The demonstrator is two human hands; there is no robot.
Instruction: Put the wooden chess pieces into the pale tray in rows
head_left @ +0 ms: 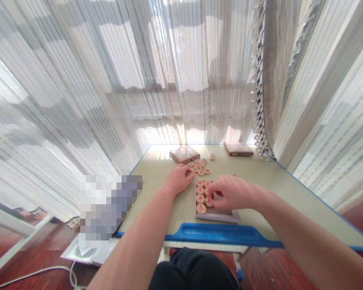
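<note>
"My right hand [231, 192]?"
"Over the tray [219, 218], fingers bent at its red-marked discs [201, 209]."
"My left hand [179, 178]?"
"By loose discs [201, 173] past the tray's far-left corner — whether either hand's fingers clamp one, I can't tell."

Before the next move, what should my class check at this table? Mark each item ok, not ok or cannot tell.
1. Tray resting on the table: ok.
2. Visible tray pieces showing red characters: ok.
3. Bare space in the tray: ok, some shows along its near edge.
4. Right hand gripping a piece: cannot tell.
5. Left hand gripping a piece: cannot tell.
6. Loose pieces all in one cluster: not ok, at least one lies apart, farther back.
</note>
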